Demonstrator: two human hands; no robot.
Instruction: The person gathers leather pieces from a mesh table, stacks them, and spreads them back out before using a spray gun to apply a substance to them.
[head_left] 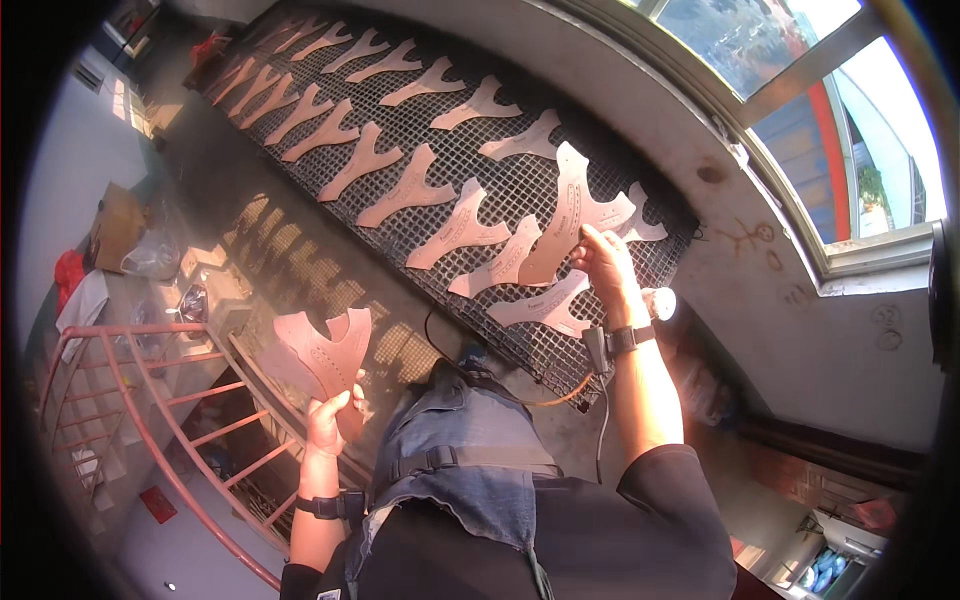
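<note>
beyond the right hand (pixel 606 262), pinching a forked pink piece (pixel 566 212), similar cutouts (pixel 405 194) line a mesh table (pixel 410 130); the left hand (pixel 327 424) clasps another piece (pixel 332 358).

No wording legible. Small dark print-like marks on the pink Y-shaped pieces (pixel 460 232) lying on black mesh (pixel 460 155); similar on the left-hand piece (pixel 328 352) and right-hand piece (pixel 566 215). All too small to read.

Daylight: strong, from window (pixel 810 72), upper right; partly blown out. Shadows: lattice-patterned across floor (pixel 300 258), left of centre; lower right dim. Distortion: fisheye bowing, black vignette at rim. Focus: centre fairly sharp, margins soft.
</note>
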